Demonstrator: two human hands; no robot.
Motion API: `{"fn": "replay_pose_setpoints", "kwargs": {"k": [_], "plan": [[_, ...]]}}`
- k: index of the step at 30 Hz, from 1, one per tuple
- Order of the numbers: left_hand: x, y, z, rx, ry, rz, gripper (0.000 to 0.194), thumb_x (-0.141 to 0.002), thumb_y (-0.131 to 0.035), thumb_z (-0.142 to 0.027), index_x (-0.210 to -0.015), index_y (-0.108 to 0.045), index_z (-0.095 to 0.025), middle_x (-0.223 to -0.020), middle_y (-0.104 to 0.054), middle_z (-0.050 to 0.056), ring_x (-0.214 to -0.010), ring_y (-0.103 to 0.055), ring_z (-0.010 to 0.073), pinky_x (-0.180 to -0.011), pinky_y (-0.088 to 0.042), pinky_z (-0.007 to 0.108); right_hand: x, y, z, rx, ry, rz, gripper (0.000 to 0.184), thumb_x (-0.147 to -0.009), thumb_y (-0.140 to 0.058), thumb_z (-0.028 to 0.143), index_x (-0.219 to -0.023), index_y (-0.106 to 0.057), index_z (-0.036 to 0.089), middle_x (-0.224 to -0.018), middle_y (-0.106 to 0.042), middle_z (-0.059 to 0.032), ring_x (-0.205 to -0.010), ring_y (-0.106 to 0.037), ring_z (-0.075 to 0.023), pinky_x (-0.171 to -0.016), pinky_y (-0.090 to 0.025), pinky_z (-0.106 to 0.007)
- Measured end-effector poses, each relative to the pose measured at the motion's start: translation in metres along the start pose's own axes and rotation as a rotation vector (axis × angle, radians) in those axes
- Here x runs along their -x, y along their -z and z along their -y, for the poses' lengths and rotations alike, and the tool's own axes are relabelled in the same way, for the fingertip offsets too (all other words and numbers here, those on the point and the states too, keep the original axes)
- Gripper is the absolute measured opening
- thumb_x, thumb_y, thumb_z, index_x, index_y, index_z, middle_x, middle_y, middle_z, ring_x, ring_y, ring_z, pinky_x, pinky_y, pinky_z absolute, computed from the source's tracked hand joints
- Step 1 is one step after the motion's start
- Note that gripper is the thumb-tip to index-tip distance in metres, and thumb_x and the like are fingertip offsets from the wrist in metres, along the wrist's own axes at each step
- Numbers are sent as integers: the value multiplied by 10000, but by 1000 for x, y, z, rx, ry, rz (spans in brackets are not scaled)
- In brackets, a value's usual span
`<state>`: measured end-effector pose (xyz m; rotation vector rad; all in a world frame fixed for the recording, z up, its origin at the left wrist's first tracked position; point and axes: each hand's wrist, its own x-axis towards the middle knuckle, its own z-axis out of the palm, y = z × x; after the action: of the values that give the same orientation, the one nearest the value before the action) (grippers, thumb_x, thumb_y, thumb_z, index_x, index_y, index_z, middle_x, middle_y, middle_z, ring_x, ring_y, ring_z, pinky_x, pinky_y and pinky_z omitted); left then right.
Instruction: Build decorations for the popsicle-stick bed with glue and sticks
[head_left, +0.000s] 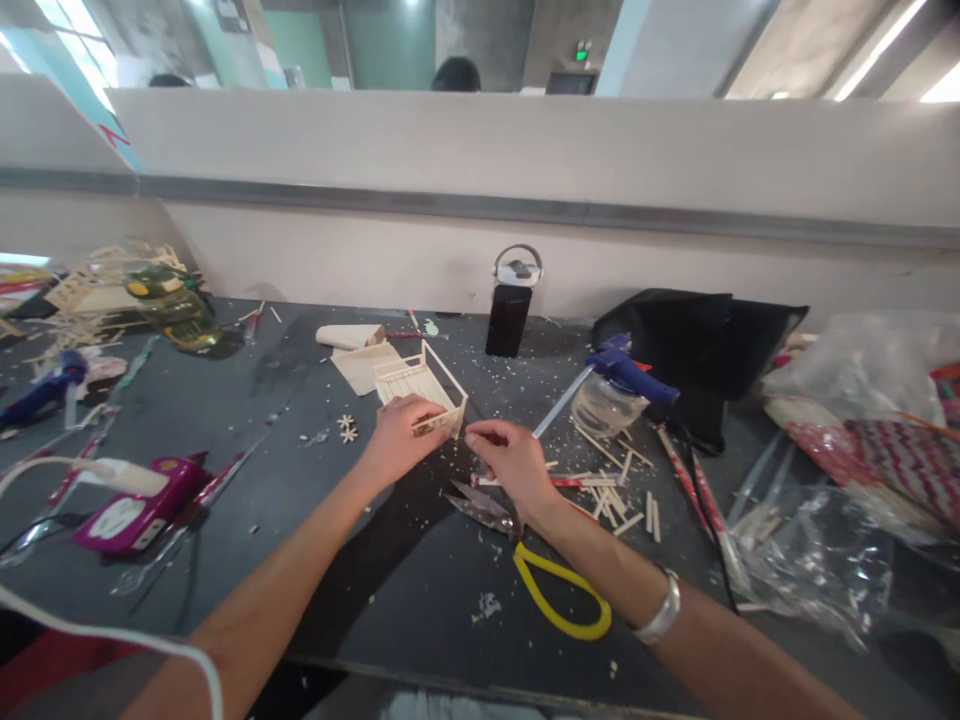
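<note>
A small frame of pale wooden sticks (420,385), shaped like a miniature bed, sits in the middle of the table. My left hand (405,432) is closed on its near side, fingers over the low rail. Just right of its near corner, my right hand (514,458) has its fingertips pinched together; whatever they may hold is too small to make out. Scissors with yellow handles (566,600) lie partly beneath my right wrist. Cut stick pieces (611,500) are scattered to the right of that hand.
A blue glue gun (630,370) rests on a clear jar (604,405). Behind stands a dark bottle (510,320) against the partition. Purple power strip (139,510), cables, and a greenish bottle (180,315) are left; plastic bags (817,550) and a black pouch (675,340) lie right.
</note>
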<state>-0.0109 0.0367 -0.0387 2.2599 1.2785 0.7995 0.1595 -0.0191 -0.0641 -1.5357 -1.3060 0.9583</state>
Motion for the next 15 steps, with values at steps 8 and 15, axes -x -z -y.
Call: {"fn": "replay_pose_setpoints", "kwargs": {"k": [8, 15], "plan": [[-10, -4, -1, 48, -39, -5, 89, -799, -633, -228, -796, -722, -230, -830, -723, 19, -822, -638, 194, -748, -461, 297, -5, -9, -1, -25, 31, -67, 164, -887, -627, 293, -950, -667, 147, -838, -686, -9, -669, -646, -139, -605, -537, -282], [-9, -6, 3, 49, -54, -1, 115, -807, -626, -210, -815, -741, -215, -789, -736, 18, -770, -643, 178, -689, -445, 264, -8, -15, 6, 1, 184, -175, 184, -829, -604, 310, -859, -727, 177, -772, -736, -28, -657, -649, -179, -593, -501, -268]]}}
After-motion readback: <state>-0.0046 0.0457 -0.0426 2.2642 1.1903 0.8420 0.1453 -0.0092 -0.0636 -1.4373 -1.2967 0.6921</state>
